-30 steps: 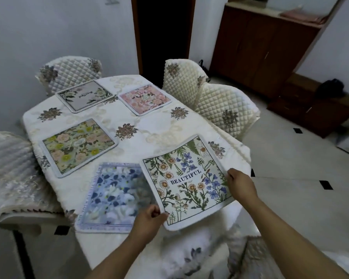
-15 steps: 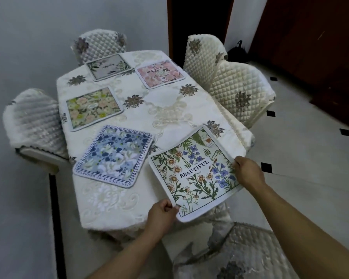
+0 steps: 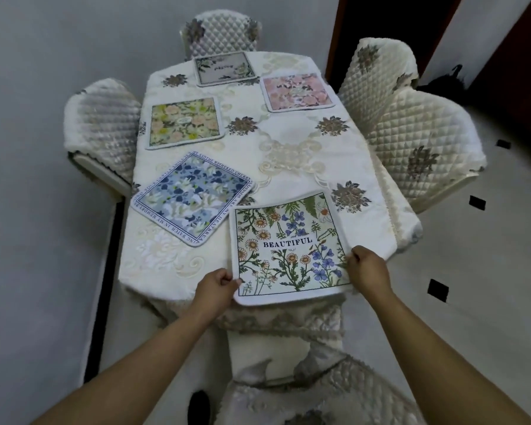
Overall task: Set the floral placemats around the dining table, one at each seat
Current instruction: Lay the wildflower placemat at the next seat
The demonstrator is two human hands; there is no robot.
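Hands pinching BEAUTIFUL placemat (image 3: 290,245) at counter (image 3: 292,154) near end.
Left hand (image 3: 216,288) grips its left edge, right hand (image 3: 369,268) its right edge; placemat overhangs near edge, blue placemat (image 3: 193,198) just beside.

The word "BEAUTIFUL" stands in dark capitals across the middle of the wildflower placemat (image 3: 290,245) at the near end of the table. The blue placemat (image 3: 193,199) carries a border of small capitals; parts seem to read "WITHERED CHERRY BLOSSOM" and "IN MY MEMORY". The grey placemat (image 3: 224,68) at the far end bears a script word, too small to read.
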